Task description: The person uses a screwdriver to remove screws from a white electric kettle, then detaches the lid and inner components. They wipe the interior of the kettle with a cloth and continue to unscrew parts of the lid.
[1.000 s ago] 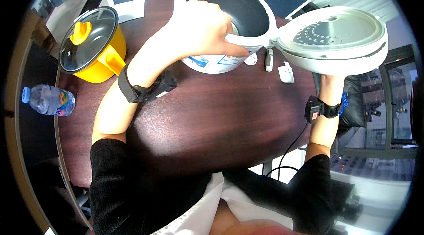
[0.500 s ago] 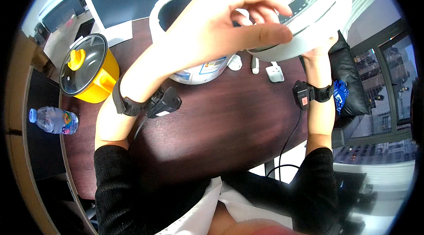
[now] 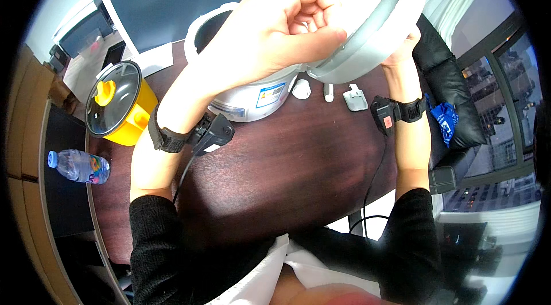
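Note:
A round white appliance lid [image 3: 373, 35], tilted with its rim toward me, is held up at the upper right. My right hand [image 3: 403, 49] grips it from its far right side, most fingers hidden behind it. My left hand [image 3: 287, 26] is closed, fingers curled and thumb tip at the lid's left edge; whatever lies between its fingertips is hidden. Below and behind that hand stands a white round cooker [image 3: 255, 101] with a label on its front, partly covered by my forearm. Whether lid and cooker are joined cannot be told.
On the dark wooden table [image 3: 287, 161] lie a white cup [image 3: 301, 89], a small white stick-like piece [image 3: 328, 92] and a flat pale piece [image 3: 355, 98]. A yellow pot [image 3: 129, 127] with a glass lid and a water bottle [image 3: 80, 166] stand left. A black chair [image 3: 453, 81] is at right.
The lid has turned and shifted left, so its perforated dark inner face no longer shows. My left fingers have curled tighter and moved left. The head view has shifted slightly.

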Available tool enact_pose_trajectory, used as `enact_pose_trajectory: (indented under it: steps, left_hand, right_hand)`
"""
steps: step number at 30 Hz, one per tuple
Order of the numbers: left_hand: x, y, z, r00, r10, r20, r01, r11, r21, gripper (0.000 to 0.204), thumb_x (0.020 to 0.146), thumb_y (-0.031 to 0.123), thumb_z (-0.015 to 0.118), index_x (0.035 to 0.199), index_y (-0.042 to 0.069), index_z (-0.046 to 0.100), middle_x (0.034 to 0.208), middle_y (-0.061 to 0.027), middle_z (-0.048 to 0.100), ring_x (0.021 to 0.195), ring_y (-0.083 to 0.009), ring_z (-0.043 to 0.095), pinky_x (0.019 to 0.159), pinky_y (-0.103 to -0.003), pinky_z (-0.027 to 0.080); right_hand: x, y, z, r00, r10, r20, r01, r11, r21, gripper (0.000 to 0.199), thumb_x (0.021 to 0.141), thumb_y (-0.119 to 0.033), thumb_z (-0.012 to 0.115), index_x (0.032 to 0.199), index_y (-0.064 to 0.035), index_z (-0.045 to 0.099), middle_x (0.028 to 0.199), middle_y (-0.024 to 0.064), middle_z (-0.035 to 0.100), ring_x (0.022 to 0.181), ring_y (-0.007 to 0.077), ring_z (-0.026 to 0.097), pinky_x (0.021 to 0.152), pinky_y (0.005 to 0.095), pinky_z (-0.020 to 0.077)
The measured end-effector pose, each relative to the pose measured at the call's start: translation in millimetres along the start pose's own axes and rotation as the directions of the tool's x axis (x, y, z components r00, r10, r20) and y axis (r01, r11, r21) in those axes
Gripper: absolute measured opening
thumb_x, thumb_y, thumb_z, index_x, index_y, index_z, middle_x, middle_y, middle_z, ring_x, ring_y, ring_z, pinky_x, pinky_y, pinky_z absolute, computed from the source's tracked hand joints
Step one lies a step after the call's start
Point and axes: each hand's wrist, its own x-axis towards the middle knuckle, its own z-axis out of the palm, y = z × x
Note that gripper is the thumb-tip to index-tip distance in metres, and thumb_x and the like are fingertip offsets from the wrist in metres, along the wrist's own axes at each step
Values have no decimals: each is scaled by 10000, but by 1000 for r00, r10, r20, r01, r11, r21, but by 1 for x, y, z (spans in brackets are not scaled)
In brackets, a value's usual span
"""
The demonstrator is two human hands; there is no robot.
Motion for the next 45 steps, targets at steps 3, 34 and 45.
enact_pose_trajectory:
  steps: [3, 34, 45]
  left_hand:
    - [0, -2, 1, 1000, -18, -20, 17, 999, -34, 155, 853, 152, 687, 899, 30, 604, 726, 41, 547, 665, -21, 502, 633, -177, 432]
    - [-2, -1, -8, 832, -49, -553, 148, 980, 136, 238, 992, 192, 493, 1044, -12, 603, 880, -18, 610, 824, -72, 517, 747, -228, 436]
    - [20, -7, -4, 807, 180, -562, -47, 969, 242, 281, 990, 199, 470, 1063, -45, 588, 907, -90, 623, 838, -133, 555, 744, -278, 462]
  right_hand:
    - [3, 2, -7, 999, -10, 31, 9, 999, 37, 138, 661, -183, 438, 563, -87, 449, 417, 13, 284, 358, 147, 243, 394, 334, 292]
    - [30, 1, 8, 997, 20, -72, -21, 1000, -18, 270, 729, -220, 488, 495, -153, 371, 396, 18, 340, 311, 146, 305, 397, 364, 377]
    - [39, 14, -38, 990, -82, 112, 53, 969, 241, 175, 832, -168, 476, 829, -40, 595, 603, -1, 538, 405, 66, 401, 337, 178, 308]
